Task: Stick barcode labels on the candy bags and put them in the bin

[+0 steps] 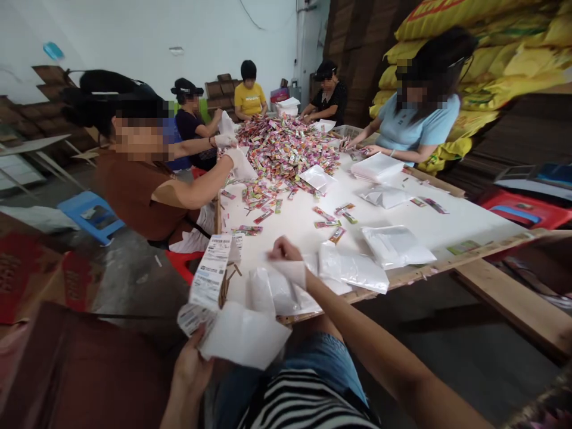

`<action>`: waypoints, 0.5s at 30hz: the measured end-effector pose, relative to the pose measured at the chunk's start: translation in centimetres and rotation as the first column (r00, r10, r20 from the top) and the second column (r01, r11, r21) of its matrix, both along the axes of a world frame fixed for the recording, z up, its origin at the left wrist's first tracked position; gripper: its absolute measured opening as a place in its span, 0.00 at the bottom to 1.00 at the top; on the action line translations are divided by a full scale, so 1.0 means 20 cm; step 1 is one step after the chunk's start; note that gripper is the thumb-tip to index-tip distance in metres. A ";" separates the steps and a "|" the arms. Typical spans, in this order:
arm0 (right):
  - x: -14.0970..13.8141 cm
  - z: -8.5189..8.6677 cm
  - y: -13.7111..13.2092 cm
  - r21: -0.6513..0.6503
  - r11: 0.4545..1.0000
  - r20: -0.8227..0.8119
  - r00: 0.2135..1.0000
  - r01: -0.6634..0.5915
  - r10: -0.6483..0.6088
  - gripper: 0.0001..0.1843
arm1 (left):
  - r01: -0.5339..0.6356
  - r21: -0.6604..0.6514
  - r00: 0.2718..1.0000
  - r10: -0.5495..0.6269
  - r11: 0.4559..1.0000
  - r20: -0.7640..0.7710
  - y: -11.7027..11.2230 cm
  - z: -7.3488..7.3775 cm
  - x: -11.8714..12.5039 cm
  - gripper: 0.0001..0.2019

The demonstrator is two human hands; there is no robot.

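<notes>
My left hand (194,357), low in front of me, is closed on a folded strip of printed labels (210,271) with a blank white stretch (245,336) of backing paper hanging over my lap. The strip's printed end leans up against the table corner. Over the table's near edge is my right hand (286,249), its fingers curled and slightly blurred, with a small white label (288,273) at it. Just below lie filled white plastic packets (272,292). More white packets (397,245) rest to the right along the edge.
A large heap of colourful small sachets (286,149) covers the middle of the white table (465,223). Several co-workers sit around it; one in a brown top (134,190) is close on my left. A blue stool (92,214) stands on the floor. Yellow sacks (504,77) are stacked behind.
</notes>
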State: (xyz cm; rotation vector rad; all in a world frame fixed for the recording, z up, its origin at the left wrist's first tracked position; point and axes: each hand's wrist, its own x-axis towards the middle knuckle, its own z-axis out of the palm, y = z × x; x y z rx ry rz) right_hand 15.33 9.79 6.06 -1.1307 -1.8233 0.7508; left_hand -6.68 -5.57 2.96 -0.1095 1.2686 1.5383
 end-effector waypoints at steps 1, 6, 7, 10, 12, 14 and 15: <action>-0.04 -0.10 0.01 -0.028 1.000 0.111 0.994 -0.008 0.011 0.07 | 0.115 -0.030 0.993 -0.115 0.993 -0.005 -0.03 0.02 0.02 0.22; -0.17 -0.48 -0.09 0.081 0.988 0.474 0.877 -0.130 0.076 0.27 | 0.495 -0.081 0.868 -0.496 0.865 0.019 -0.14 0.07 0.13 0.17; -0.18 -0.51 -0.12 0.086 0.978 0.549 0.828 -0.192 0.114 0.31 | 0.521 -0.074 0.853 -0.521 0.850 0.017 -0.16 0.08 0.13 0.16; -0.19 -0.54 -0.16 0.018 0.968 0.621 0.761 -0.250 0.186 0.47 | 0.542 -0.036 0.839 -0.543 0.840 -0.032 -0.17 0.12 0.13 0.17; -0.19 -0.49 -0.19 -0.023 0.981 0.565 0.807 -0.195 0.173 0.48 | 0.496 -0.002 0.864 -0.494 0.868 -0.101 -0.15 0.13 0.12 0.20; -0.17 -0.39 -0.24 -0.045 0.991 0.385 0.913 -0.124 0.132 0.41 | 0.453 0.027 0.875 -0.439 0.891 -0.203 -0.12 0.13 0.12 0.24; -0.16 -0.33 -0.28 -0.055 0.992 0.248 0.961 -0.113 0.124 0.38 | 0.449 0.038 0.865 -0.424 0.893 -0.269 -0.10 0.11 0.12 0.24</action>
